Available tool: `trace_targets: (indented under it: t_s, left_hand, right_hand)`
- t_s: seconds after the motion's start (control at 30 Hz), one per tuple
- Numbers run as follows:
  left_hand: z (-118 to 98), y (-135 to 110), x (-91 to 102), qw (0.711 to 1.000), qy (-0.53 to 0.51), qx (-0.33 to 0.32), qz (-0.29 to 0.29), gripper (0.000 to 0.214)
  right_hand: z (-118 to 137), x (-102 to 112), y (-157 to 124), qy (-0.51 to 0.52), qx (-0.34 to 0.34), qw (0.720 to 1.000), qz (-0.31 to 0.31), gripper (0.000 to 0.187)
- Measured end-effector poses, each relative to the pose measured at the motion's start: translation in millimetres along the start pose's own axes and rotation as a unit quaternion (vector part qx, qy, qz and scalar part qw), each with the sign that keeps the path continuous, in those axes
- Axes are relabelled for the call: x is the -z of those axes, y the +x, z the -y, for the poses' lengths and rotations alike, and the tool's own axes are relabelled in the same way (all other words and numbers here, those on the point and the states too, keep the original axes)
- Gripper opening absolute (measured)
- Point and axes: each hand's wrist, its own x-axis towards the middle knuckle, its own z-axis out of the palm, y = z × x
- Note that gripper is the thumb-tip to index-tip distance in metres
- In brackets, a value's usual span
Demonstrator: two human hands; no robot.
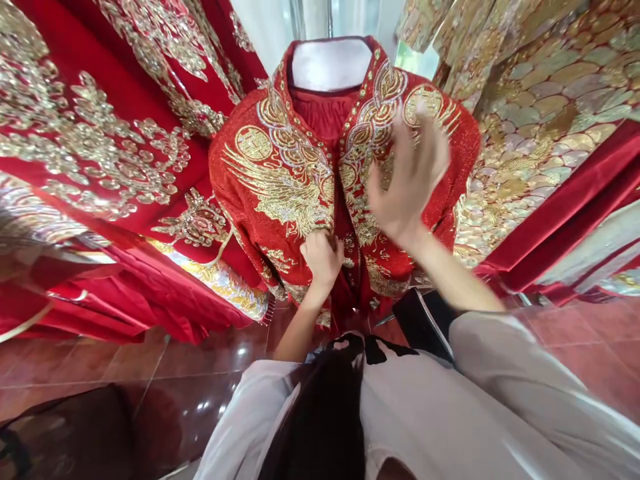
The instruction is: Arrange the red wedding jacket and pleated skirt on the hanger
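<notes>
A red jacket with gold and silver embroidery stands upright on a dress form, whose white neck shows inside the collar. The jacket's front hangs parted down the middle, with dark red cloth behind it. My left hand is closed on the jacket's front edge at about chest height. Spread and slightly blurred, my right hand is over the other front panel, near the gold round emblem by the shoulder. Whether its palm touches the cloth I cannot tell.
Red garments with silver beading hang close on the left. At the right hangs a gold scale-patterned garment with red trim. Reddish floor tiles lie below, and a dark bag-like object sits at the lower left.
</notes>
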Motion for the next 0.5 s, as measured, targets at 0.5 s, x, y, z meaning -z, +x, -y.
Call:
trace_targets:
  t_s: [0.5]
  left_hand:
    - [3.9,-61.1,23.2,0.983,0.027,-0.038,0.175,0.017]
  right_hand:
    - [-2.2,-31.1,-103.8,0.456,0.066,0.887,0.013,0.050]
